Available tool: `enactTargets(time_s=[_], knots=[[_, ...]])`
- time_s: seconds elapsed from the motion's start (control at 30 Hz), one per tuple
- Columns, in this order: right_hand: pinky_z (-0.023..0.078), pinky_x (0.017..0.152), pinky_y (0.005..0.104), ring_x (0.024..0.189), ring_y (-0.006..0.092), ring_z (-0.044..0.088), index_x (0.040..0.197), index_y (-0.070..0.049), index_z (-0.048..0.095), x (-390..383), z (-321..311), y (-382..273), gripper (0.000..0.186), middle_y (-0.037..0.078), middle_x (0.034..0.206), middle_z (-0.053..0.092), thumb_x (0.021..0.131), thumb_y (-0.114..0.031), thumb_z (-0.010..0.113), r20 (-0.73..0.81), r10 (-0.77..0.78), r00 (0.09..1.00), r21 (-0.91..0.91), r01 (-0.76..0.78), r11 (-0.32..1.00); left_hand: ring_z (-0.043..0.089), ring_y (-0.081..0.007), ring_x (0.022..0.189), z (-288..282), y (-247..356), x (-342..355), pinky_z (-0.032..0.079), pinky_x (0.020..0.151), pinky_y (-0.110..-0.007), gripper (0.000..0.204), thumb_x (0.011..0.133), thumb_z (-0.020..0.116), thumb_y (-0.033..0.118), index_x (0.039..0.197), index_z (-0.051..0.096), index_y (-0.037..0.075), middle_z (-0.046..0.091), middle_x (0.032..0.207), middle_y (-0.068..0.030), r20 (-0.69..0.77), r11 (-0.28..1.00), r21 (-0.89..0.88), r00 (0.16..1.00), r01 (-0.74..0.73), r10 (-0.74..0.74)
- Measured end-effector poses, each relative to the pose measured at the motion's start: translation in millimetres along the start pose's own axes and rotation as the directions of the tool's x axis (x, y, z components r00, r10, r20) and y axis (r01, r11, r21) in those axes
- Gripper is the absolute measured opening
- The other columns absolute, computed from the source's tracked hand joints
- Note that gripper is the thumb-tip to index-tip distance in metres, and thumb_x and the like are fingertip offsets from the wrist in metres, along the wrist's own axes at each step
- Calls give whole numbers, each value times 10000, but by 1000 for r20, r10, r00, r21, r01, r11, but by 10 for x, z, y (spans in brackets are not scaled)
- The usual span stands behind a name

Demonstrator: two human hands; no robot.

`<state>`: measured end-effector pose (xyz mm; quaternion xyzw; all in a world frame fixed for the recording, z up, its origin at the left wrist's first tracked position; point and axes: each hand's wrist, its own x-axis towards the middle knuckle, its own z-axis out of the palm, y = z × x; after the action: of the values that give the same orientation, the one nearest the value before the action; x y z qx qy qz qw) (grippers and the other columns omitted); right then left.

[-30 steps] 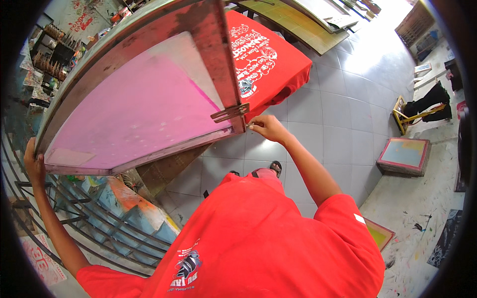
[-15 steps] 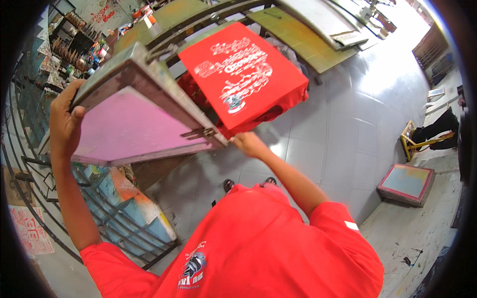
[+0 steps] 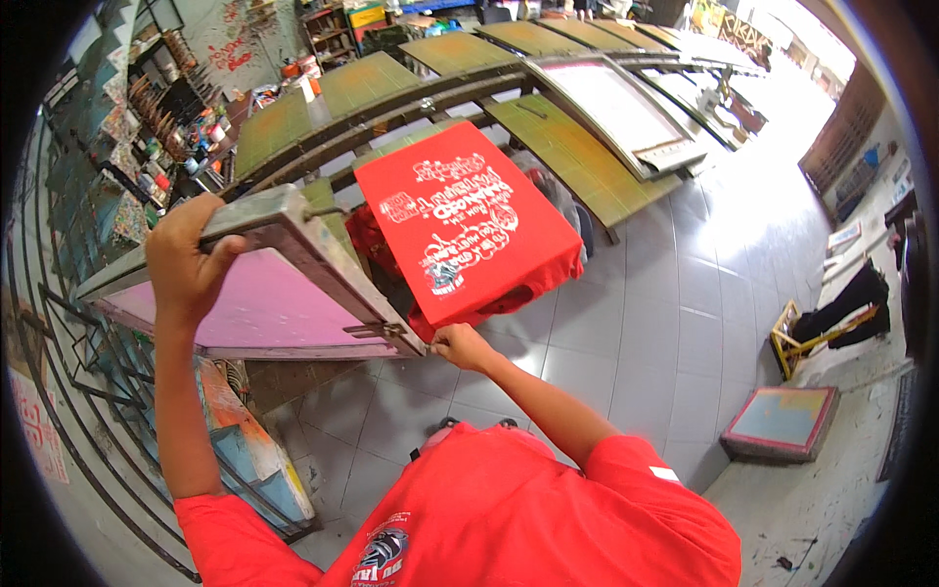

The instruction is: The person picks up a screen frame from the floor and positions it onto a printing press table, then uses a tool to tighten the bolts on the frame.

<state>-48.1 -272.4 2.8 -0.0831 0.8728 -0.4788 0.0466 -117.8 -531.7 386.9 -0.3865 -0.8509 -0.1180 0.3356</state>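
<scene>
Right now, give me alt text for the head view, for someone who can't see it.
A person's left hand grips the upper edge of a tilted, pink-meshed framed screen, while the right hand is closed at its lower right corner. Beyond it, white-printed red cloth lies spread out, near a row of greenish boards.

Left hand (image 3: 192,264) and right hand (image 3: 465,347) are making two

One pink-screened frame (image 3: 269,305), one white-screened frame (image 3: 621,106) and one blue-screened frame (image 3: 780,417) are making at least three. One worn shirt (image 3: 533,504) and one spread shirt (image 3: 523,227) are making two. At least five green boards (image 3: 367,84) are showing.
</scene>
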Motion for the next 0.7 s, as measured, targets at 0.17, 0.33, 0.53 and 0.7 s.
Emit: enactTargets(time_s=[0.17, 0.33, 0.53, 0.7], knots=[[490, 688, 432, 808, 349, 635, 832, -11, 628, -61, 41, -90, 131, 165, 803, 655, 806, -138, 647, -131, -213, 968, -269, 172, 948, 549, -373, 645, -16, 20, -27, 408, 563, -416, 666, 821, 486, 695, 748, 554, 37, 528, 661, -142, -42, 999, 16, 998, -37, 37], [507, 682, 406, 771, 314, 654, 856, -16, 644, 8, -4, 10, 183, 169, 821, 667, 876, -188, 587, 1, 34, 999, -147, -34, 989, 554, -351, 616, 51, 1, -1, 403, 536, -424, 648, 808, 509, 691, 707, 528, 52, 526, 631, -130, -118, 997, 20, 990, -77, 79], [517, 670, 394, 736, 309, 664, 850, -2, 658, 61, -91, -69, 161, 159, 799, 683, 818, -159, 658, 109, 23, 994, -153, -7, 988, 559, -322, 587, 39, -66, -50, 417, 514, -408, 638, 781, 544, 696, 684, 522, 66, 531, 615, -114, -132, 992, 82, 986, -92, 102], [504, 730, 416, 856, 348, 642, 940, -31, 638, -33, 7, -278, 177, 177, 900, 675, 815, -152, 670, -18, -134, 991, -448, 112, 887, 556, -314, 564, 57, -101, -42, 422, 509, -404, 625, 772, 558, 693, 673, 528, 77, 529, 600, -107, -155, 992, 54, 981, -113, 120]])
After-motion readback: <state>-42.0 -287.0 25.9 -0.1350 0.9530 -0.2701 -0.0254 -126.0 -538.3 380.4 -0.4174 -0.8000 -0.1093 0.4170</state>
